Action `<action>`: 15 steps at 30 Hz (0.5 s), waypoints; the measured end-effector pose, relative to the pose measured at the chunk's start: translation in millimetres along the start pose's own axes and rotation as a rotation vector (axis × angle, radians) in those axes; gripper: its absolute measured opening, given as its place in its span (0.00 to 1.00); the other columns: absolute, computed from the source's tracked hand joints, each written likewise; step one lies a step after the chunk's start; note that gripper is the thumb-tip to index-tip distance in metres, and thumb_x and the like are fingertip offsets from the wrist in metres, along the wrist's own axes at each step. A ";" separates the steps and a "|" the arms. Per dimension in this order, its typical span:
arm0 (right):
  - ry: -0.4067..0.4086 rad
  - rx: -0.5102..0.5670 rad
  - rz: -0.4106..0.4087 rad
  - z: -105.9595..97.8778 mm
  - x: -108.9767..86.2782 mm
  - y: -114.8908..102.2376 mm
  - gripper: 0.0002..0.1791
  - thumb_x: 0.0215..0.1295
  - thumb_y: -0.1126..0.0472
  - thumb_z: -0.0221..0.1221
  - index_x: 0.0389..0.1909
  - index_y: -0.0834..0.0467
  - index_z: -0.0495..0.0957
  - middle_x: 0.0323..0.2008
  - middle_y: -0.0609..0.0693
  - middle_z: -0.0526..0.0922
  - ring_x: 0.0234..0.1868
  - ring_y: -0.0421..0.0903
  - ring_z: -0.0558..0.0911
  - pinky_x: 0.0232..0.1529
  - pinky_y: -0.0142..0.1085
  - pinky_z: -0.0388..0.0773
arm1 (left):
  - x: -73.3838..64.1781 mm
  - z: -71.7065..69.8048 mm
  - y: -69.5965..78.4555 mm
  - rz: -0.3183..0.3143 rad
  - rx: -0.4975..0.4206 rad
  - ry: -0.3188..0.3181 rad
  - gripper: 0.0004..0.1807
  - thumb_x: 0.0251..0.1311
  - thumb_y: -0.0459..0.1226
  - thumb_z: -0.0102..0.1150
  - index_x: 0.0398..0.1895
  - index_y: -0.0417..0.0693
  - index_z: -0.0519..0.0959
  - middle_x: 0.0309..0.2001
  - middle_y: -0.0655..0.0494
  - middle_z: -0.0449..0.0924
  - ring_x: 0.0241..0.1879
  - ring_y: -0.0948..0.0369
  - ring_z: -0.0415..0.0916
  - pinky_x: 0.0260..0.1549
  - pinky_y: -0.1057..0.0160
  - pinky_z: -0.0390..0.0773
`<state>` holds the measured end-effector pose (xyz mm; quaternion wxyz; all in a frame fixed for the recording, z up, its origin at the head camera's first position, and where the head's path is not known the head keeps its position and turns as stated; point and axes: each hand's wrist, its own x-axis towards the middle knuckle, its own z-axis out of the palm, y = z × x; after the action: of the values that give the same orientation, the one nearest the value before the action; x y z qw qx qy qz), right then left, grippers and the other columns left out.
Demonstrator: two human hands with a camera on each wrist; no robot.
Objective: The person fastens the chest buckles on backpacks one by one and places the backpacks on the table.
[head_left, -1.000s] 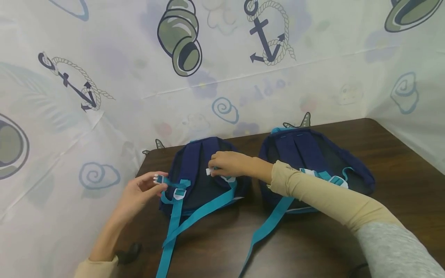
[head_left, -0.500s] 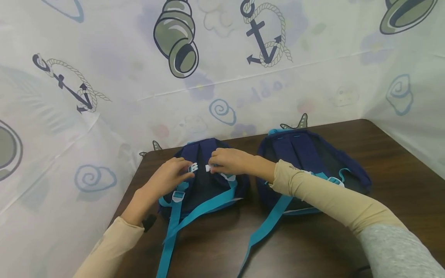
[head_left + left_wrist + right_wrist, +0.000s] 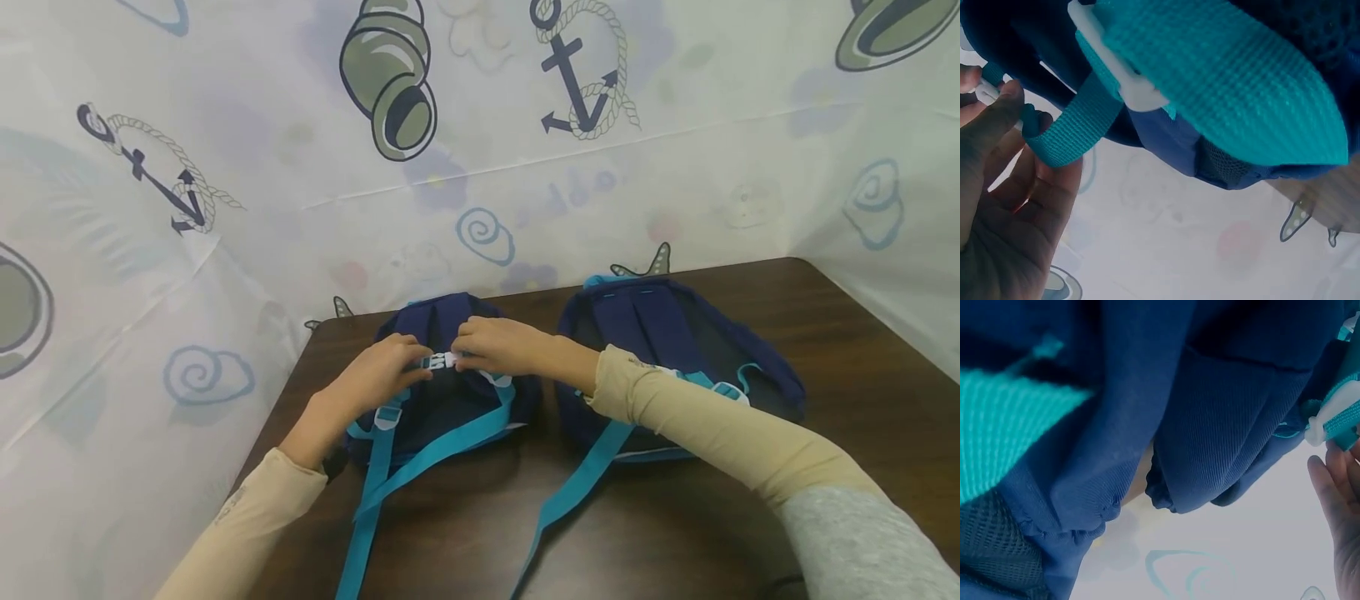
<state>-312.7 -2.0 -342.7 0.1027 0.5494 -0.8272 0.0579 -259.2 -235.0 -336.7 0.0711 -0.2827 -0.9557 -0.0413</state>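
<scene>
In the head view, a small navy backpack (image 3: 450, 408) lies with its shoulder straps facing up. Over it, my left hand (image 3: 375, 375) pinches the pronged half of a white side-release buckle (image 3: 438, 361). My right hand (image 3: 498, 346) grips the socket half, mostly covered by its fingers. The two halves are lined up end to end; whether the prongs are inside the socket I cannot tell. The left wrist view shows thumb and fingers of the left hand (image 3: 1016, 194) on the buckle, with a teal strap (image 3: 1072, 134) looping from it. Fingers of the right hand (image 3: 1341, 494) show at the right wrist view's edge.
A second navy backpack (image 3: 637, 321) lies to the right, partly under the right forearm. Long teal straps (image 3: 367, 533) trail from both bags toward the brown table's (image 3: 465, 533) front. A printed white cloth (image 3: 480, 167) hangs behind the table.
My left hand has moved right and slightly up, bringing the pronged buckle half from the bag's left side to the socket half. My right hand has stayed nearly in place.
</scene>
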 end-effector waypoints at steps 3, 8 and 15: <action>0.018 0.009 -0.015 0.6 -1.1 -0.6 0.15 0.73 0.53 0.56 0.51 0.57 0.82 0.44 0.51 0.82 0.41 0.45 0.75 0.42 0.34 0.74 | 1.7 1.3 1.4 0.003 -0.028 -0.017 0.17 0.63 0.39 0.65 0.53 0.41 0.84 0.39 0.52 0.82 0.38 0.59 0.74 0.36 0.62 0.78; 0.015 0.013 -0.047 2.1 0.6 -3.4 0.15 0.73 0.55 0.57 0.52 0.58 0.82 0.44 0.51 0.83 0.41 0.46 0.76 0.43 0.35 0.74 | 3.6 5.4 4.1 0.020 -0.055 -0.025 0.18 0.64 0.39 0.65 0.53 0.40 0.83 0.39 0.52 0.82 0.35 0.62 0.75 0.34 0.65 0.78; -0.019 0.082 0.007 6.6 4.5 -7.1 0.18 0.73 0.55 0.57 0.58 0.59 0.79 0.48 0.51 0.84 0.46 0.46 0.78 0.47 0.35 0.76 | 4.5 9.2 4.4 0.024 -0.095 -0.024 0.17 0.63 0.37 0.65 0.53 0.41 0.83 0.39 0.53 0.82 0.34 0.64 0.78 0.32 0.67 0.79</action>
<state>-308.4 -10.2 -348.2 0.0721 0.5507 -0.8270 0.0871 -261.5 -227.8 -344.9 0.0467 -0.2979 -0.9499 -0.0825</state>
